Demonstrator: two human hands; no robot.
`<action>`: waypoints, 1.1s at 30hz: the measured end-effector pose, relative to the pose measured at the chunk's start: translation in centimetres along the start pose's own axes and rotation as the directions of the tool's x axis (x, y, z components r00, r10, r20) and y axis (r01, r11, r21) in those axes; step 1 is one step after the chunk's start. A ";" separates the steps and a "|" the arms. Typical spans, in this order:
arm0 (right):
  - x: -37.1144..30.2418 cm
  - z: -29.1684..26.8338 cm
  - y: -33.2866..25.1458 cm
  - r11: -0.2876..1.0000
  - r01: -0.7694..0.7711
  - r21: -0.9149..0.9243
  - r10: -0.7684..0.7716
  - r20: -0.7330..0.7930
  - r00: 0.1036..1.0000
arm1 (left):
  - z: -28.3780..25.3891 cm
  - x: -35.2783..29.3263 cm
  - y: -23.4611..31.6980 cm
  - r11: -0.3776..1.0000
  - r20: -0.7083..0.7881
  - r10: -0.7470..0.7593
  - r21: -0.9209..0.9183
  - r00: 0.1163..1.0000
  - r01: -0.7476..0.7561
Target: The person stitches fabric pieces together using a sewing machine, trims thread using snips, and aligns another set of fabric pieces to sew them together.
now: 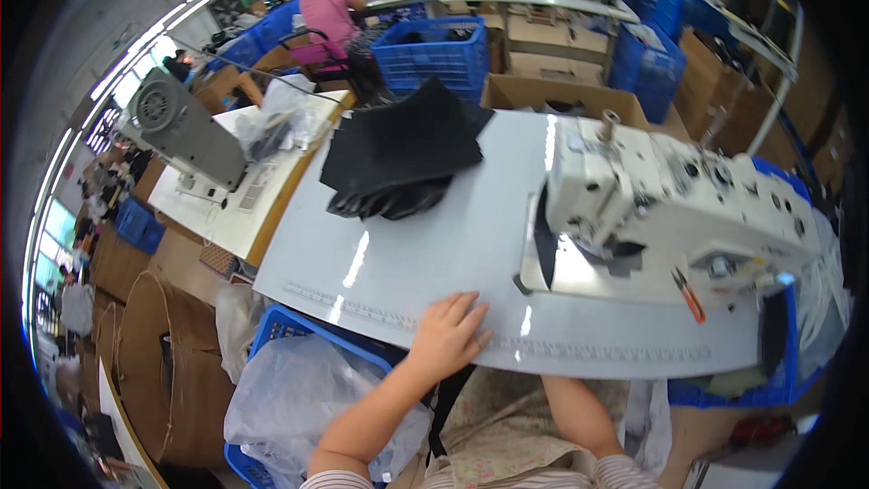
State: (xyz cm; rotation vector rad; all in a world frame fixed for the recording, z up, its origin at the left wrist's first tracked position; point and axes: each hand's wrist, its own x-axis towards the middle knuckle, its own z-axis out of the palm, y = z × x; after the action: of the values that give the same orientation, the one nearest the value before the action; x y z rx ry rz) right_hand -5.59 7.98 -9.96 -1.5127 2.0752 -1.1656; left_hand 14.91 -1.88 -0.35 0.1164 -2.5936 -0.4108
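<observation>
My left hand (451,330) rests on the front edge of the pale sewing table (425,258), its fingers slightly bent and a little apart, with nothing visible in them. A ring shows on one finger. My right forearm (579,412) runs under the table edge, which hides the right hand. To the right stands a white sewing machine (670,190), with a narrow black piece (545,240) upright beside its needle area. Orange-handled thread snips (690,296) lie against its base. A stack of black fabric pieces (403,145) sits at the table's far left.
A blue basket (272,326) holding clear plastic bags (308,398) stands below the table at left. Another sewing machine (186,131) is on the neighbouring table. Beyond are an open cardboard box (566,95), a blue crate (430,59) and a seated person in pink (330,14).
</observation>
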 end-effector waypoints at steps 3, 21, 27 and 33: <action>4.0 1.1 0.8 0.996 0.041 0.085 -0.044 0.041 0.998 | -0.2 0.3 -0.3 0.998 -0.143 -0.055 0.021 0.988 0.058; 11.3 17.1 -5.6 0.685 -0.060 0.726 -0.299 0.356 0.885 | 0.2 -0.3 -0.6 0.995 -0.109 -0.095 -0.038 0.990 0.091; 9.9 16.3 -4.2 0.612 -0.176 0.771 -0.226 0.384 0.895 | 0.2 -0.4 -0.6 0.998 -0.103 -0.048 -0.053 0.994 0.042; 8.3 15.1 -2.8 0.518 -0.272 0.811 -0.142 0.395 0.908 | 0.5 -0.9 -0.5 0.996 -0.114 -0.060 -0.071 0.992 0.052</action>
State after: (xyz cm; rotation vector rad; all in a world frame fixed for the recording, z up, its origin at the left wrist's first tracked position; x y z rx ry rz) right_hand 2.99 -6.18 -15.45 -1.0060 0.9435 -1.3705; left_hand 15.42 -2.13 -1.29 0.1848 -2.4638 -0.4966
